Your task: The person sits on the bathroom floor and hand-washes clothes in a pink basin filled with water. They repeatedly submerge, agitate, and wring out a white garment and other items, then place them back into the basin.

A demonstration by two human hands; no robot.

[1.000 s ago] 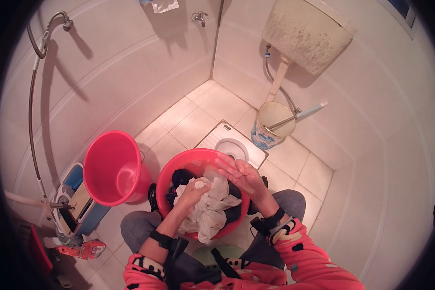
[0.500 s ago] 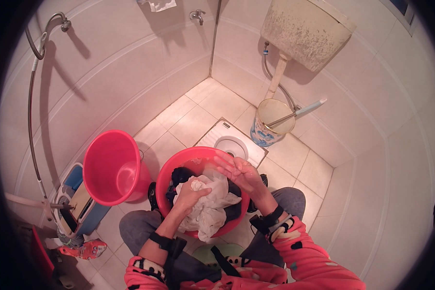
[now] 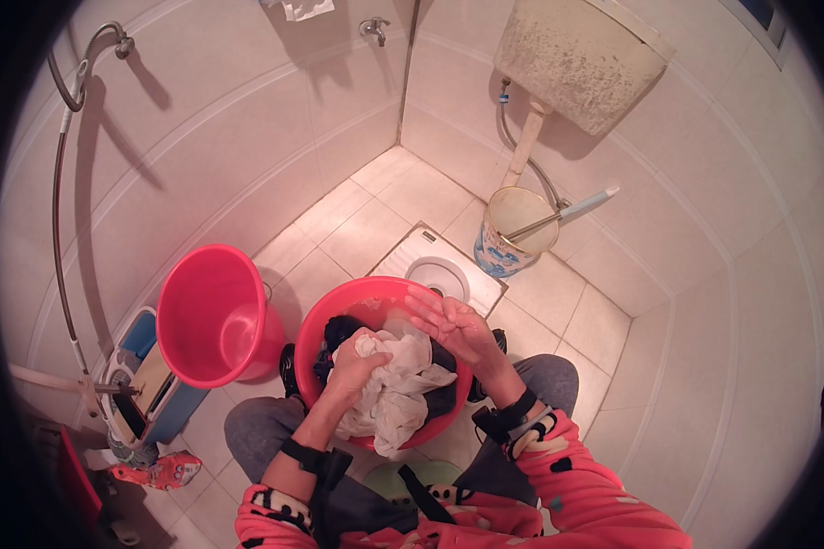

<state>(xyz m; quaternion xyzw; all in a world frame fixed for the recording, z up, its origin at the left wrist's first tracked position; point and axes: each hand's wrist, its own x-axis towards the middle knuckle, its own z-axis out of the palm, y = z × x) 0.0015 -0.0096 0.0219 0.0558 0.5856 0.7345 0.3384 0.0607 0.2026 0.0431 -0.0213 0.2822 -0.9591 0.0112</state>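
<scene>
A red basin (image 3: 319, 309) stands on the floor between my knees. Thin white cloth (image 3: 395, 395) lies bunched in it, on top of dark clothes (image 3: 341, 331) that show at its left and right. My left hand (image 3: 350, 373) is closed around a gathered fold of the white cloth, thumb on top. Over the basin's right side, my right hand (image 3: 465, 331) is turned palm up with its fingers apart, pointing left. Its fingertips hover near the far rim, and nothing shows in it. What lies deeper in the basin is hidden under the cloth.
To the left stands a tall red bucket (image 3: 212, 316), beside a blue and white container (image 3: 176, 410). A squat toilet pan (image 3: 435, 274) is just beyond the basin. Farther right, a patterned bin (image 3: 501, 258) holds a white-handled brush (image 3: 588, 203). An orange packet (image 3: 167, 470) lies at lower left.
My left hand has shifted slightly left and up, and its thumb has drawn in closer on the white cloth. My right hand stays almost where it was.
</scene>
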